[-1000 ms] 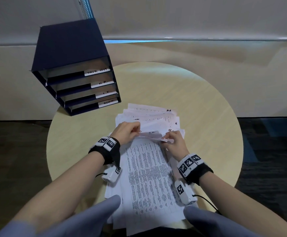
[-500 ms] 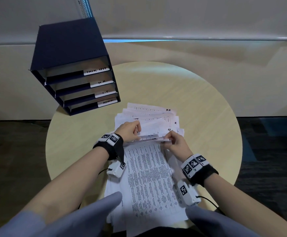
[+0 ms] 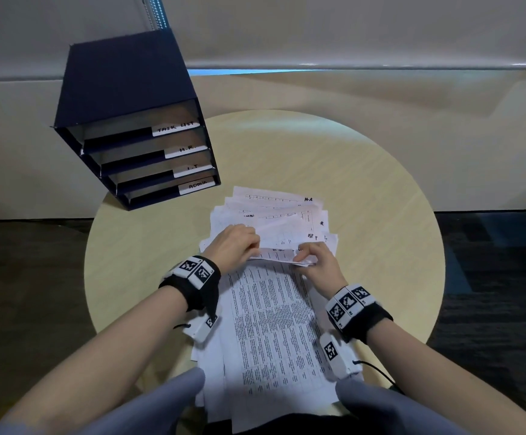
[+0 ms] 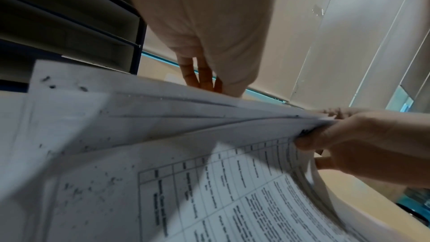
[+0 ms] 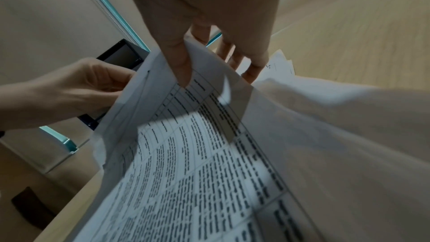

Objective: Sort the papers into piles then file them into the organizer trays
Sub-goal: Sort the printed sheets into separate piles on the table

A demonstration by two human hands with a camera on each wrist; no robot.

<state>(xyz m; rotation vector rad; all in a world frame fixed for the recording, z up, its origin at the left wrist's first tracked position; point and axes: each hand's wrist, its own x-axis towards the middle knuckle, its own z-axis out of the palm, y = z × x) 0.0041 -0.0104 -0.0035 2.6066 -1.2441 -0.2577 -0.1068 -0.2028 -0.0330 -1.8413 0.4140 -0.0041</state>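
A loose stack of printed papers lies on the round table in front of me, with more sheets fanned out beyond it. My left hand grips the far left edge of the raised top sheets, fingers curled over them. My right hand pinches the far right edge of those sheets between thumb and fingers. The lifted sheets arch over a table-printed page. The dark blue organizer with labelled trays stands at the back left.
The organizer's four trays carry white labels, reading TASK LIST, H.R., I.T. and ADMIN from top to bottom. A beige wall runs behind the table. Dark carpet surrounds it. Bare tabletop shows to the right and left of the papers.
Both hands have shifted slightly away from me along the stack. The far edge of the top sheets is lifted a little higher between them.
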